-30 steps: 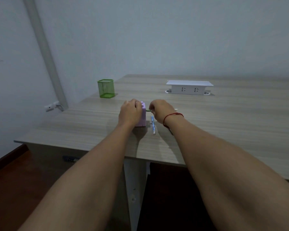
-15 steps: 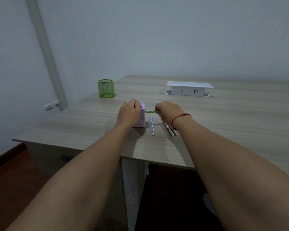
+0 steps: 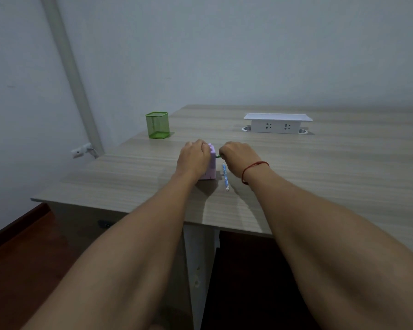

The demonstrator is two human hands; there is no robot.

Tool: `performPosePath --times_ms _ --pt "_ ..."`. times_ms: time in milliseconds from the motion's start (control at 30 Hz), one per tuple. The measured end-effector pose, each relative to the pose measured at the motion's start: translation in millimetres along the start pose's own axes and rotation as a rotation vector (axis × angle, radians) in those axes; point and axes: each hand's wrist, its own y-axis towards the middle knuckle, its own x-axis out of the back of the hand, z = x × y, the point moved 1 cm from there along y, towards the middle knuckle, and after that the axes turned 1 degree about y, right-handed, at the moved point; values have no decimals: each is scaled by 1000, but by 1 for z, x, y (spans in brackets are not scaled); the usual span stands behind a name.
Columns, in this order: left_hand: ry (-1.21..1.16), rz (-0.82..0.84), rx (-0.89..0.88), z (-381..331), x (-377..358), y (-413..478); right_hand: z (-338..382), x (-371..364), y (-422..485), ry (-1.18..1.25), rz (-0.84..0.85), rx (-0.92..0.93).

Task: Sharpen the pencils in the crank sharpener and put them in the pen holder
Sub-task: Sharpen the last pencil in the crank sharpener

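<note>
The right hand (image 3: 239, 154), fingers curled, pinches a thin green pencil (image 3: 218, 156) whose tip end sits in the side of the small lilac plastic block-shaped crank sharpener (image 3: 211, 166). Half a second ago more green shaft showed; now the hand is nearly against the sharpener and only a stub is visible. The left hand (image 3: 194, 160) grips the sharpener from its left and top, as before. A blue patterned pencil (image 3: 225, 177) lies on the pale wood-grain table (image 3: 343, 175) just right of the sharpener. The green mesh pen holder (image 3: 157, 125) stands well apart at the far left
</note>
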Motion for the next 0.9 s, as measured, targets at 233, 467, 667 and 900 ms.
performPosePath --times_ms 233,467,667,900 --pt "-26 48 -11 2 1 3 4 6 0 4 43 -50" --pt "-216 -77 18 3 24 -6 13 17 -7 -20 80 -82" --pt "-149 128 171 36 29 -20 29 27 -6 269 118 -25" --pt "-142 101 166 36 39 -29 63 27 -1 165 198 86"
